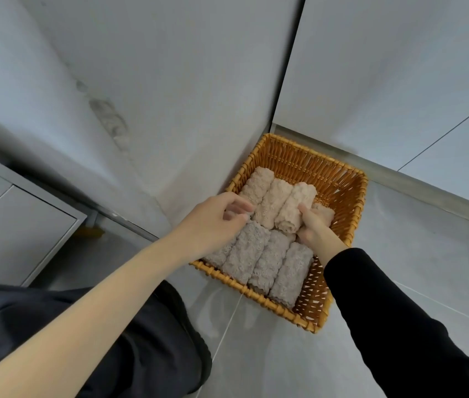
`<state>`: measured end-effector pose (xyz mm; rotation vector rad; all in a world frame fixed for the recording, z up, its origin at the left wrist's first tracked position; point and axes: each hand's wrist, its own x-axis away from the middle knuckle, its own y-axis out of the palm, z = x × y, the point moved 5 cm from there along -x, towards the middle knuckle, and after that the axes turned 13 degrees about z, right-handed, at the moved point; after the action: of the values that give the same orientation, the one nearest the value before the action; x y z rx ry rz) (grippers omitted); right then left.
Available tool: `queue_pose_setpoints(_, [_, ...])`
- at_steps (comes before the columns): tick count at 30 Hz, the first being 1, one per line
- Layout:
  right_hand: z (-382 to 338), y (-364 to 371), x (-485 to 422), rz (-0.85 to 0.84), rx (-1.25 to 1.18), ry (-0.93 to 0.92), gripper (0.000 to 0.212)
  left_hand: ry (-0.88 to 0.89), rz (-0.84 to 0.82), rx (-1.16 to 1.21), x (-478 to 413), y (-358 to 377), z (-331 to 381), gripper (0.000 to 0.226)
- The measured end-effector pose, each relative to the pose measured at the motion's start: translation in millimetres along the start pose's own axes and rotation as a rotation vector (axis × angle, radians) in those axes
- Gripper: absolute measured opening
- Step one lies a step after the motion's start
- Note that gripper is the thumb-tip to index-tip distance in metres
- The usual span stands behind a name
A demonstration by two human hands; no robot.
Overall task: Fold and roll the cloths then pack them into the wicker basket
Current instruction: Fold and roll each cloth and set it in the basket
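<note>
- Wicker basket [339,179] on floor, in wall corner.
- Gray rolled cloths [259,259] fill near row; beige rolled cloths [270,202] far row.
- Right hand [312,225] grips beige roll [296,206].
- Left hand [218,219]: fingers curled, touching leftmost beige roll.

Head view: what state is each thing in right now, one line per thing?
Wicker basket: on the floor in a corner, partly filled.
Beige rolls: rolled, far row, side by side.
Grey rolls: rolled, near row, side by side.
Right hand: closed on the end of a beige roll.
Left hand: fingers curled, touching the rolls.
</note>
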<state>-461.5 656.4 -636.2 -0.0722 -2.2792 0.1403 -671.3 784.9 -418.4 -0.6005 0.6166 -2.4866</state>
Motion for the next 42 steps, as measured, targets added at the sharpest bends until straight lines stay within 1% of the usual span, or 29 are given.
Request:
queue_pose_setpoints(1, [1,4,-1,-0.001,0.010,-0.007,0.028,-0.001,-0.003,-0.002,-2,1,1,0.018])
queue_pose_setpoints(2, [2,4,-3,0.032,0.074,-0.046,0.031,-0.001,-0.004,-0.004,-3,1,2,0.018])
queue_pose_setpoints(3, [4,2,-6,0.110,0.199,-0.106,0.034,-0.002,-0.005,-0.005,-4,2,2,0.018])
queue_pose_setpoints(5, [3,-8,-8,0.276,0.488,-0.267,0.039,-0.001,-0.010,-0.008,-4,3,3,0.018])
queue_pose_setpoints(7, [-5,-15,-7,0.368,0.620,-0.458,0.045,0.002,-0.017,-0.016,-4,4,3,0.019])
queue_pose_setpoints(8, [-11,-16,-6,0.384,0.658,-0.586,0.052,0.004,-0.020,-0.019,-3,4,3,0.019])
queue_pose_setpoints(9, [-17,-14,-4,0.365,0.719,-0.714,0.060,0.005,-0.023,-0.020,-2,4,2,0.019])
queue_pose_setpoints(10, [-21,-9,-1,0.300,0.799,-0.820,0.065,0.006,-0.026,-0.020,-2,4,2,0.018])
queue_pose_setpoints(11, [-22,-4,1,0.196,0.876,-0.891,0.066,0.007,-0.029,-0.020,-1,5,1,0.018])
queue_pose_setpoints(13, [-18,4,3,-0.006,1.033,-0.936,0.066,0.005,-0.033,-0.015,-1,4,-1,0.018])
queue_pose_setpoints(14, [-16,5,4,-0.063,1.124,-0.949,0.067,0.000,-0.035,-0.012,-1,4,-2,0.018])
queue_pose_setpoints(16, [-11,7,6,-0.099,1.266,-0.988,0.064,-0.007,-0.043,-0.010,0,4,-3,0.018])
queue_pose_setpoints(19, [2,10,10,-0.107,1.357,-1.008,0.067,-0.011,-0.041,-0.021,1,4,-4,0.018])
queue_pose_setpoints(21, [5,11,13,-0.100,1.368,-1.025,0.067,-0.011,-0.036,-0.030,2,3,-3,0.020])
queue_pose_setpoints(23, [1,12,19,-0.108,1.348,-0.999,0.066,-0.005,-0.032,-0.025,3,1,-1,0.021])
queue_pose_setpoints(25, [-8,11,32,-0.133,1.304,-0.988,0.060,0.004,-0.026,-0.015,4,-1,2,0.021])
queue_pose_setpoints(28, [-28,7,71,-0.152,1.191,-1.092,0.046,0.012,-0.003,0.002,7,-5,7,0.020])
queue_pose_setpoints(30, [-43,0,107,-0.166,1.052,-1.152,0.038,0.028,0.010,0.014,12,-10,11,0.019])
queue_pose_setpoints(33, [-61,-10,168,-0.279,0.776,-1.151,0.025,0.055,0.052,0.036,21,-21,18,0.020])
queue_pose_setpoints(35, [-69,-16,208,-0.378,0.660,-1.127,0.016,0.077,0.083,0.057,30,-29,24,0.021])
queue_pose_setpoints(38, [-76,-22,267,-0.515,0.558,-1.092,0.014,0.120,0.133,0.107,47,-49,37,0.019])
queue_pose_setpoints(42, [-77,-20,334,-0.626,0.501,-1.103,0.016,0.163,0.239,0.152,73,-84,47,0.020])
